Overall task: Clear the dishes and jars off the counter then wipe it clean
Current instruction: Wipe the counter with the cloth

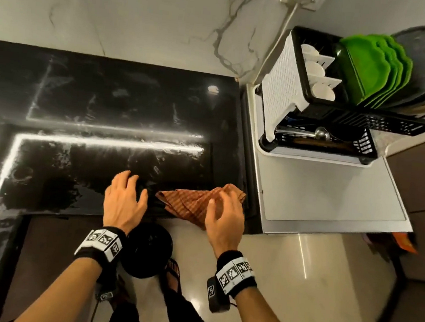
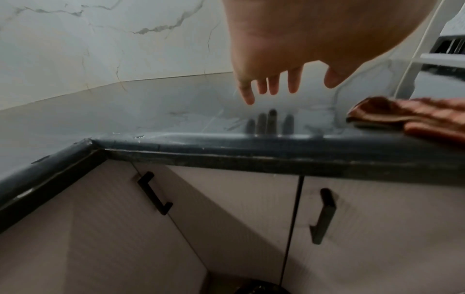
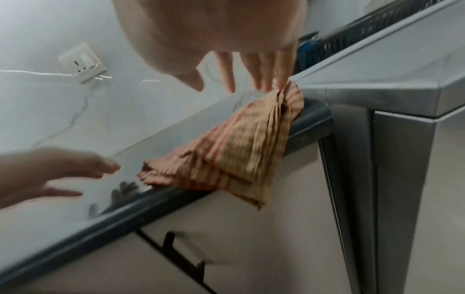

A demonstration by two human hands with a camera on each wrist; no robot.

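Your right hand (image 1: 223, 215) has a loose, spread grip: in the right wrist view the fingertips (image 3: 270, 83) only touch the top corner of the checked cloth (image 1: 197, 201), and nothing is really pinched. Your left hand (image 1: 124, 199) is also spread and holds nothing; it hovers just above the worktop (image 1: 95, 97), beside the cloth but apart from it.

The cloth lies at the front right corner of the worktop, and 1 folded corner hangs over the edge. I think this is the main risk: if you lift the right hand without a real pinch, the hanging part could pull the cloth down to the floor. The surface also looks wet and streaked, so a light wipe may only spread the marks.

The head view shows that no dishes or jars are left on the black worktop, and that the dish rack (image 1: 316, 93) stands on the white appliance (image 1: 332, 198) to the right. The right wrist view shows the overhang of the cloth, which the head view half hides. The left wrist view shows the gap under your left fingers (image 2: 271, 83) by their reflection.
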